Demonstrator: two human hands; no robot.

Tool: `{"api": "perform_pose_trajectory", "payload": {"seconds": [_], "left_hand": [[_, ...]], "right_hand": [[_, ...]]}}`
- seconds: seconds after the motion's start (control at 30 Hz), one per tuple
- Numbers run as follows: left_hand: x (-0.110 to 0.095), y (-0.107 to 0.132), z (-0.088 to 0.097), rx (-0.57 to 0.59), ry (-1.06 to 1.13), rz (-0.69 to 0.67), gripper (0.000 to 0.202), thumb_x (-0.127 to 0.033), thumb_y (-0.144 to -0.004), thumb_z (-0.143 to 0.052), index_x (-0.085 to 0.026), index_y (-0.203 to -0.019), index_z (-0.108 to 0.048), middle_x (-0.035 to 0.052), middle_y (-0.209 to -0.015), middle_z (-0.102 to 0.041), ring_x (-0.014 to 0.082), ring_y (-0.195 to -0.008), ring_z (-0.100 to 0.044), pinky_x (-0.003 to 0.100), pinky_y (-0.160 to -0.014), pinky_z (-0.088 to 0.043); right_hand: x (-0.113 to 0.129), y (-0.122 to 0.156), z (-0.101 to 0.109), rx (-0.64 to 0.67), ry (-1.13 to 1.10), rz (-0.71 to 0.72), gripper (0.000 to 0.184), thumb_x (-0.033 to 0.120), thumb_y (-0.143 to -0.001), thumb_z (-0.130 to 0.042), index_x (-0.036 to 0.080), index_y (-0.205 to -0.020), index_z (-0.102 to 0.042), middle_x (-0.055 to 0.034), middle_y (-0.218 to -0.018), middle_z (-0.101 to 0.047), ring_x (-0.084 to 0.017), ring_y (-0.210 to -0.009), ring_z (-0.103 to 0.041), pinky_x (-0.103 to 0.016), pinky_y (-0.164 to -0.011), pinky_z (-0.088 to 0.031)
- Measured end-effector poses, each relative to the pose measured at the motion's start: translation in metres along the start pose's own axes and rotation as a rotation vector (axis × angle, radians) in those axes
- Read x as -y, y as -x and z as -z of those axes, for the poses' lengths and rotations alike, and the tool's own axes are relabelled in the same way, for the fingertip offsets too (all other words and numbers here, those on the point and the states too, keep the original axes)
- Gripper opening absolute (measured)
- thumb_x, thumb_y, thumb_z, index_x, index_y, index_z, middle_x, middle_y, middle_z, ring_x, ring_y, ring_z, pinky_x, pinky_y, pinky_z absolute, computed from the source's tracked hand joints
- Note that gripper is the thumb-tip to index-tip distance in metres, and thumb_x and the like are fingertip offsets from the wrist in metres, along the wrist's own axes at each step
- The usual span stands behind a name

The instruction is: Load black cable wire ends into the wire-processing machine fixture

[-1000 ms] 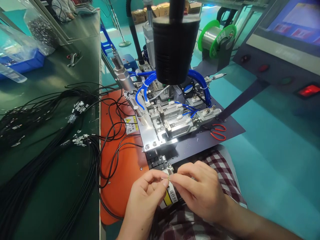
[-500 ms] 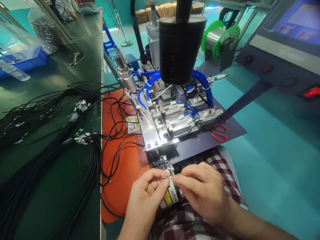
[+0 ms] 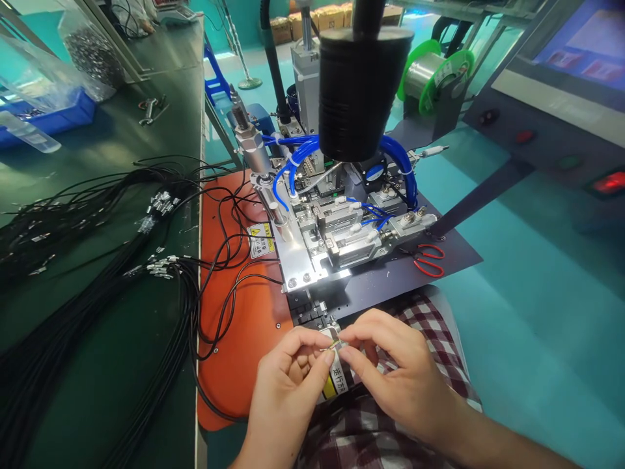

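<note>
Low in front of my lap, my left hand [image 3: 290, 374] is closed in a thumb-and-forefinger pinch on a thin wire end [image 3: 334, 344]. The wire end is tiny, with pale and yellow-green strands. My right hand [image 3: 398, 365] faces it from the other side. Its thumb and forefinger tips are a little apart, right at the strands; whether the forefinger touches them is hard to make out. Behind the fingers lies a white and yellow label [image 3: 336, 378] on the machine's front part.
Ahead stands a metal machine [image 3: 342, 241] with blue air hoses under a black nozzle [image 3: 364, 98]. Red-handled pliers [image 3: 430, 260] lie on its right plate. Bundled black cables [image 3: 112, 286] cover the left bench and cross an orange plate [image 3: 244, 378]. A control panel [image 3: 551, 137] juts in at right.
My right thumb and forefinger were closed together at the wire end and have since parted slightly. My left hand keeps its pinch. The view has shifted slightly.
</note>
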State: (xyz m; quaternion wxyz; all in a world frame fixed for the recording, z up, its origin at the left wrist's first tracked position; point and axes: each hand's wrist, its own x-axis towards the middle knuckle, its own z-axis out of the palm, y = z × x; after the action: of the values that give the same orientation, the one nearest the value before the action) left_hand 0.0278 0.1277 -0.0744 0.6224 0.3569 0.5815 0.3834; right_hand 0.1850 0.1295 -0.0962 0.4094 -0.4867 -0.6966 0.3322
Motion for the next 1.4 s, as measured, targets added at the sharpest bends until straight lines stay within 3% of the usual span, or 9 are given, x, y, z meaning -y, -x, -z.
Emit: {"api": "perform_pose_trajectory", "payload": {"seconds": [0.17, 0.33, 0.63, 0.8, 0.93, 1.0, 1.27, 1.4], "left_hand": [[-0.005, 0.000, -0.002, -0.011, 0.010, 0.023, 0.020, -0.030, -0.066, -0.077, -0.016, -0.074, -0.066, -0.0002, -0.063, -0.063, 0.0110, -0.056, -0.054, 0.019, -0.052, -0.043], [-0.004, 0.000, 0.000, 0.002, 0.029, 0.073, 0.022, -0.032, -0.067, -0.077, -0.016, -0.076, -0.065, -0.0033, -0.056, -0.057, 0.0078, -0.048, -0.046, 0.017, -0.046, -0.037], [0.005, 0.000, 0.004, 0.048, 0.059, 0.076, 0.018, -0.031, -0.075, -0.073, -0.017, -0.084, -0.066, -0.0020, -0.067, -0.062, 0.0066, -0.055, -0.047, 0.015, -0.051, -0.037], [0.008, 0.001, 0.004, 0.065, 0.119, 0.093, 0.017, -0.032, -0.077, -0.073, -0.018, -0.084, -0.066, -0.0059, -0.058, -0.054, 0.0045, -0.051, -0.040, 0.013, -0.049, -0.033], [0.008, 0.001, 0.004, 0.065, 0.174, 0.120, 0.021, -0.035, -0.073, -0.076, -0.019, -0.083, -0.067, -0.0075, -0.054, -0.048, 0.0050, -0.052, -0.040, 0.013, -0.050, -0.033], [0.007, 0.001, 0.004, 0.062, 0.194, 0.140, 0.023, -0.036, -0.071, -0.077, -0.018, -0.082, -0.067, -0.0078, -0.054, -0.047, 0.0049, -0.051, -0.040, 0.014, -0.050, -0.032], [0.008, -0.001, 0.005, 0.027, 0.082, 0.196, 0.029, -0.042, -0.071, -0.075, -0.016, -0.079, -0.066, -0.0080, -0.049, -0.039, 0.0069, -0.051, -0.030, 0.019, -0.050, -0.024], [0.008, 0.000, 0.004, -0.003, 0.087, 0.198, 0.028, -0.041, -0.069, -0.075, -0.016, -0.073, -0.064, -0.0082, -0.048, -0.037, 0.0076, -0.051, -0.029, 0.020, -0.051, -0.023]], "right_hand": [[0.005, 0.000, 0.002, -0.023, 0.092, 0.108, 0.009, 0.012, -0.085, -0.062, 0.021, -0.087, -0.064, -0.0010, -0.074, -0.066, -0.015, -0.064, -0.059, -0.030, -0.059, -0.039], [0.006, 0.001, -0.002, -0.044, 0.107, 0.127, 0.012, 0.010, -0.084, -0.059, 0.020, -0.085, -0.063, -0.0008, -0.071, -0.065, -0.015, -0.061, -0.057, -0.029, -0.058, -0.038], [-0.004, 0.007, -0.016, -0.076, 0.112, 0.209, 0.012, 0.008, -0.088, -0.049, 0.019, -0.087, -0.053, -0.0030, -0.074, -0.059, -0.017, -0.065, -0.054, -0.029, -0.058, -0.039], [-0.005, 0.007, -0.022, -0.111, -0.126, -0.007, 0.015, 0.010, -0.089, -0.046, 0.020, -0.080, -0.052, -0.0004, -0.072, -0.051, -0.015, -0.065, -0.050, -0.027, -0.057, -0.039], [-0.002, 0.003, -0.025, -0.010, -0.368, -0.269, 0.018, 0.018, -0.094, -0.043, 0.021, -0.077, -0.048, 0.0023, -0.073, -0.047, -0.013, -0.062, -0.046, -0.024, -0.056, -0.039], [-0.002, 0.002, -0.024, 0.042, -0.413, -0.329, 0.018, 0.022, -0.095, -0.043, 0.021, -0.078, -0.048, 0.0027, -0.074, -0.046, -0.013, -0.064, -0.045, -0.025, -0.058, -0.039], [-0.001, 0.001, -0.016, 0.056, -0.243, -0.161, 0.016, 0.014, -0.093, -0.042, 0.020, -0.080, -0.047, 0.0014, -0.078, -0.047, -0.014, -0.071, -0.047, -0.029, -0.066, -0.036], [0.002, -0.001, -0.013, 0.072, -0.243, -0.153, 0.016, 0.013, -0.093, -0.041, 0.020, -0.080, -0.047, 0.0013, -0.077, -0.046, -0.014, -0.070, -0.047, -0.029, -0.065, -0.036]]}}
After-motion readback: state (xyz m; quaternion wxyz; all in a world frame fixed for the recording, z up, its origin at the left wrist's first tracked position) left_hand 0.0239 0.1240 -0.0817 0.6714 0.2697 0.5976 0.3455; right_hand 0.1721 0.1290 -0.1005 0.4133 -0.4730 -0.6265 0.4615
